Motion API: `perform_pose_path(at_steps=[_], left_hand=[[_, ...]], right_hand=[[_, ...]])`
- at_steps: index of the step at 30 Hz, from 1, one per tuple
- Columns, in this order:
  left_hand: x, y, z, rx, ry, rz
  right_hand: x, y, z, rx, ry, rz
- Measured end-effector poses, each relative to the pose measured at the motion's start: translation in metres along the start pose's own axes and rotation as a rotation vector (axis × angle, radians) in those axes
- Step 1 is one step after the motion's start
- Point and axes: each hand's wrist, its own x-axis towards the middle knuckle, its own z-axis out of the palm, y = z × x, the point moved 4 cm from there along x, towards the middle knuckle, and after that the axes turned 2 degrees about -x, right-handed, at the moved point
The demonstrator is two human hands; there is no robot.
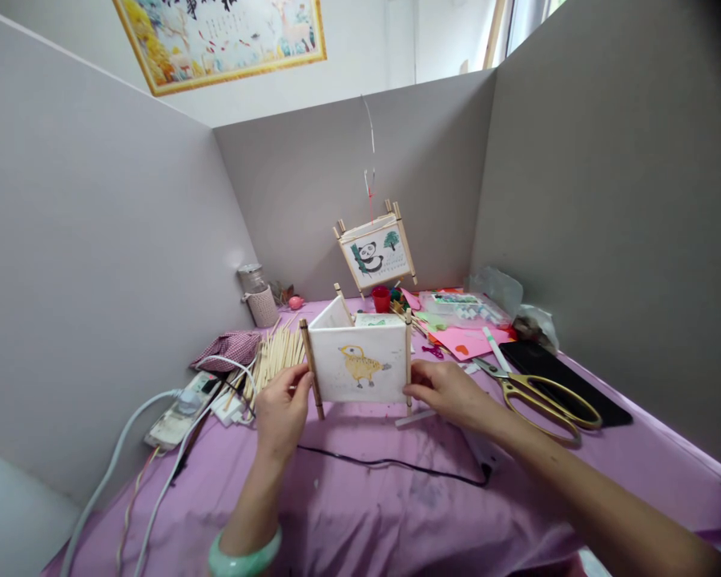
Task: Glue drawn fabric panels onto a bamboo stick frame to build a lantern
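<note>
A small paper lantern frame made of bamboo sticks stands on the purple cloth; its front panel shows a yellow chick drawing. My left hand pinches its left front post near the bottom. My right hand grips the right front post, fingers closed on it. A finished lantern with a panda drawing hangs on a wire behind it.
Gold-handled scissors lie to the right beside a black flat object. A pile of bamboo sticks, a power strip with cables and a jar sit left. Coloured paper, a paint box and a red cup lie behind. Grey partition walls enclose the desk.
</note>
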Motion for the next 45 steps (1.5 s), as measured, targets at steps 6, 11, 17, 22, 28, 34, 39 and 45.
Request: perform_pose_path(at_steps=[6,11,17,22,28,34,39,45], left_hand=[[-0.002,-0.001,0.001,0.003,-0.004,0.032],[-0.004,-0.002,0.002,0.005,-0.016,0.060],[-0.004,-0.001,0.001,-0.030,-0.039,0.044],[-0.009,0.000,0.001,0.002,-0.061,0.041],[-0.015,-0.003,0.001,0.080,-0.078,0.018],[-0.021,-0.003,0.004,0.097,-0.089,-0.034],[-0.020,-0.003,0.007,0.132,-0.136,-0.055],[-0.037,0.003,0.004,0.265,-0.017,0.030]], right_hand=[[-0.002,-0.001,0.001,0.023,-0.035,-0.005],[-0.002,0.006,-0.023,0.150,-0.192,-0.069],[0.019,0.017,-0.059,0.227,-0.164,-0.012],[0.034,-0.001,-0.047,0.034,-0.216,-0.079],[0.038,0.005,-0.031,-0.056,-0.306,-0.076],[0.035,0.016,-0.031,-0.058,-0.303,-0.029],[0.069,0.018,-0.030,-0.058,-0.181,-0.022],[0.125,0.031,-0.015,0.043,-0.152,0.000]])
